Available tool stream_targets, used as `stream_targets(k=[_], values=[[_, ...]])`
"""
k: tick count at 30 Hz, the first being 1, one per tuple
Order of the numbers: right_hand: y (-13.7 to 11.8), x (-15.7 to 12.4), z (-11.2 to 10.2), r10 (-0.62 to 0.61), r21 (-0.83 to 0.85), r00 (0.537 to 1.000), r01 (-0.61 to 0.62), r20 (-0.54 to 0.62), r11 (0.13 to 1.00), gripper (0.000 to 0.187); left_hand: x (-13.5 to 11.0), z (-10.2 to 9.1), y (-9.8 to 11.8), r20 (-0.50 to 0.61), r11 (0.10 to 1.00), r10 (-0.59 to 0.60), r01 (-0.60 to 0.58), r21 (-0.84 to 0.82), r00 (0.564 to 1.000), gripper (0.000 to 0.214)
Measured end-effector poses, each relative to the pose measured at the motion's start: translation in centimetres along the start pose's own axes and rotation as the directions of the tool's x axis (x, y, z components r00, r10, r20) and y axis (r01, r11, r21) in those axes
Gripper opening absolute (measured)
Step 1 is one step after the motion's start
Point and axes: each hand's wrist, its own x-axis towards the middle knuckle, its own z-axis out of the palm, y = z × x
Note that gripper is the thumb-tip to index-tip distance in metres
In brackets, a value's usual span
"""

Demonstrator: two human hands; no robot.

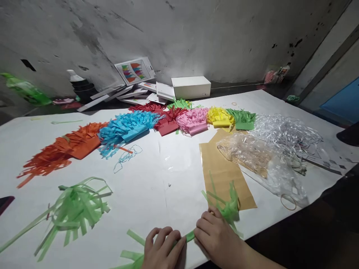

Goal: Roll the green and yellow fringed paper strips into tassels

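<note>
At the table's near edge, my left hand and my right hand are both closed on one green tissue-paper tassel. Its middle is a narrow rolled band showing between my hands. Cut strips fan out beyond my right hand, over brown paper, and others stick out left of my left hand. Part of the band is hidden under my fingers. A second green fringed tassel lies loose to the left, its strips spread on the white table covering.
Fringed paper bundles lie across the middle: orange, blue, red, pink, yellow and green. Brown paper, a clear plastic bag and silver strands are right. A white box stands behind.
</note>
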Motion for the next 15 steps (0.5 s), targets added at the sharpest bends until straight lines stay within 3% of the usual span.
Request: stream_targets(k=[5, 8, 11, 15], values=[[-0.8, 0.6, 1.3, -0.080, -0.018, 0.997, 0.080, 0.010, 0.997, 0.013, 0.5, 0.2, 0.4, -0.044, 0.987, -0.073, 0.066, -0.144, 0.996, 0.016], [-0.6, 0.6, 1.8, -0.017, 0.027, 1.000, 0.018, -0.008, 0.999, 0.018, 0.1, 0.6, 0.3, -0.037, 0.982, -0.084, 0.076, -0.173, 0.996, 0.018], [-0.6, 0.9, 1.7, 0.019, 0.068, 1.000, -0.018, -0.018, 0.998, 0.018, -0.4, 1.3, 0.5, -0.102, 0.964, -0.163, 0.136, -0.227, 0.981, 0.017], [-0.7, 1.3, 1.3, -0.062, 0.048, 0.996, 0.066, -0.071, 0.997, 0.020, -0.9, 2.0, 0.6, -0.161, 0.953, -0.195, 0.148, -0.263, 0.967, 0.023]])
